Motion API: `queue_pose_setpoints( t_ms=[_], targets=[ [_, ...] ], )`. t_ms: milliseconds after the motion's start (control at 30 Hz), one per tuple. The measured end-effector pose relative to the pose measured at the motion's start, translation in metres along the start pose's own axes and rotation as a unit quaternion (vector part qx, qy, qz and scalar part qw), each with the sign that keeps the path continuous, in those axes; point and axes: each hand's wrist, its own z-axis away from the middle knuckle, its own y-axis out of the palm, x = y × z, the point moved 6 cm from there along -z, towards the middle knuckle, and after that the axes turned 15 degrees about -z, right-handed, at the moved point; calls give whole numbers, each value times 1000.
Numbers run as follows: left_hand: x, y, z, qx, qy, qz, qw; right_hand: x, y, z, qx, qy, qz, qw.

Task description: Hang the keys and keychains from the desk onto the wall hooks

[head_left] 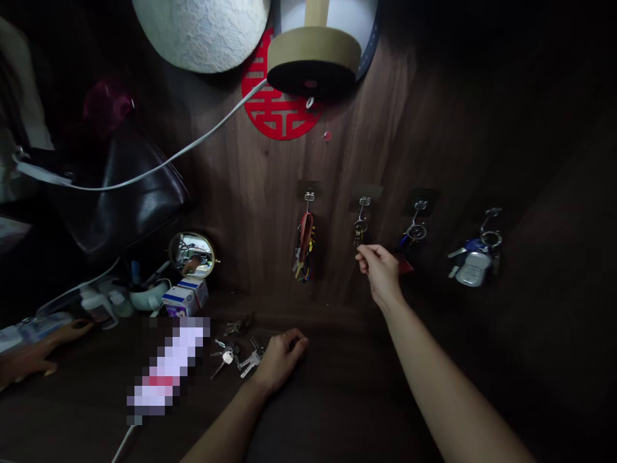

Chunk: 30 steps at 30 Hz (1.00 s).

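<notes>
Small key bunch (359, 233) on the second stick-on hook (365, 202) from left, kinda sketchy

Right hand (380, 267) is pinched at its bottom, too dim to tell if gripping; a hard tug could peel the hook. Left hand (280, 360) is loosely curled, palm hidden; a swipe could scatter the loose keys (250, 361) beside it.

Your left hand (277, 361), toward seven o'clock, and right hand (383, 273), toward four, both join bare, slim forearms (434, 370).

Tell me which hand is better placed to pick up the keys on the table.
Likely the left hand: it is low, right beside the table keys, while the right hand is raised at the hanging keys.
</notes>
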Motion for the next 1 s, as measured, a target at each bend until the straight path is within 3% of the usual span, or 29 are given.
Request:
queue_pose_setpoints(
  t_ms=[333, 567, 1000],
  targets=[
    [2, 3, 1, -8, 5, -6, 1000, -46, -44, 50, -8, 72, 68, 995],
    [3, 2, 2, -13, 10, -16, 1000, -76, -67, 92, 24, 131, 137, 982],
    [-9, -6, 10, -20, 24, -68, 997, -99, -71, 111, 96, 124, 230, 960]
  ],
)
